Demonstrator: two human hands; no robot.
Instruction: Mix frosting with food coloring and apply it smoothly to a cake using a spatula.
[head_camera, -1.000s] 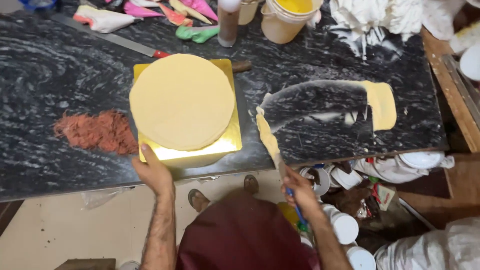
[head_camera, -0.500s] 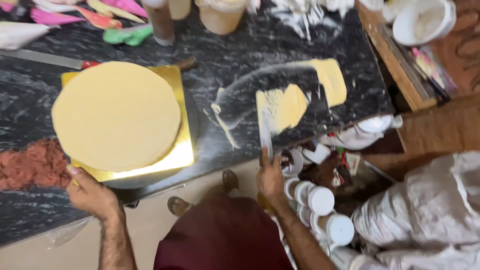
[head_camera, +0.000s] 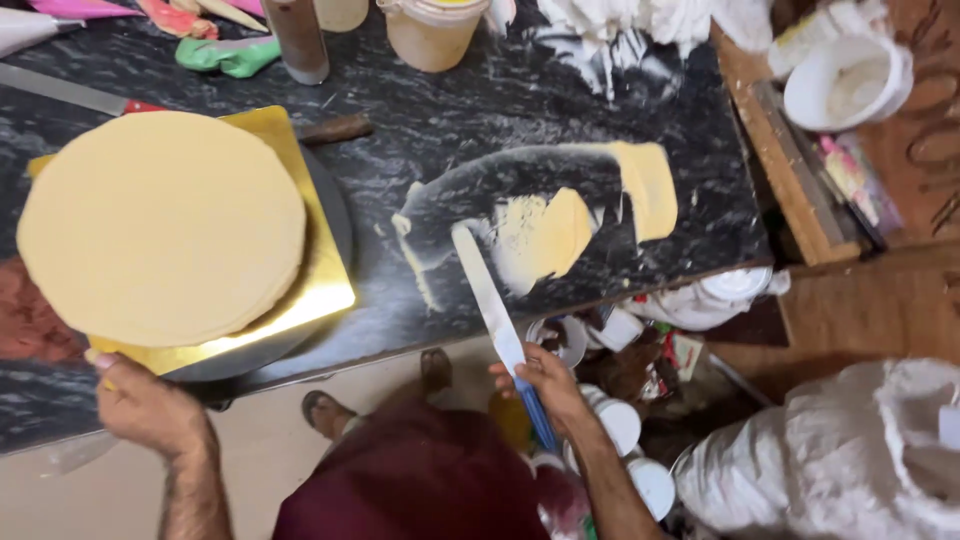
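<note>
Two bare hands work at the near edge of a dark marbled tabletop (head_camera: 520, 110) in the single head view. At lower left of the frame the left hand (head_camera: 148, 408) has its fingers curled closed on the near corner of a square gold cake board (head_camera: 318, 290); the grip looks meant to steady or turn the board, which sits on a dark round turntable (head_camera: 335, 215) whose rim peeks out beyond it. On the board stands a round cake (head_camera: 160, 225) coated smooth in pale yellow cream, filling the left third of the frame. At lower centre the right hand (head_camera: 540, 385) is wrapped shut around the blue handle of a long palette knife (head_camera: 490, 300), whose blade lies low and nearly flat, pointing up-frame, its tip at a smear of yellow cream (head_camera: 560, 230) spread on the bare stone right of the cake. That flat angle suits scraping cream off the surface. Along the top edge stand a tub of yellow cream (head_camera: 432, 35), a brown bottle (head_camera: 297, 40) and a green piping bag (head_camera: 225, 55). Reddish-brown crumbs (head_camera: 30, 320) lie at the left edge, partly hidden by the cake. Below the tabletop, small white tubs (head_camera: 620, 425) are stacked on the floor.
</note>
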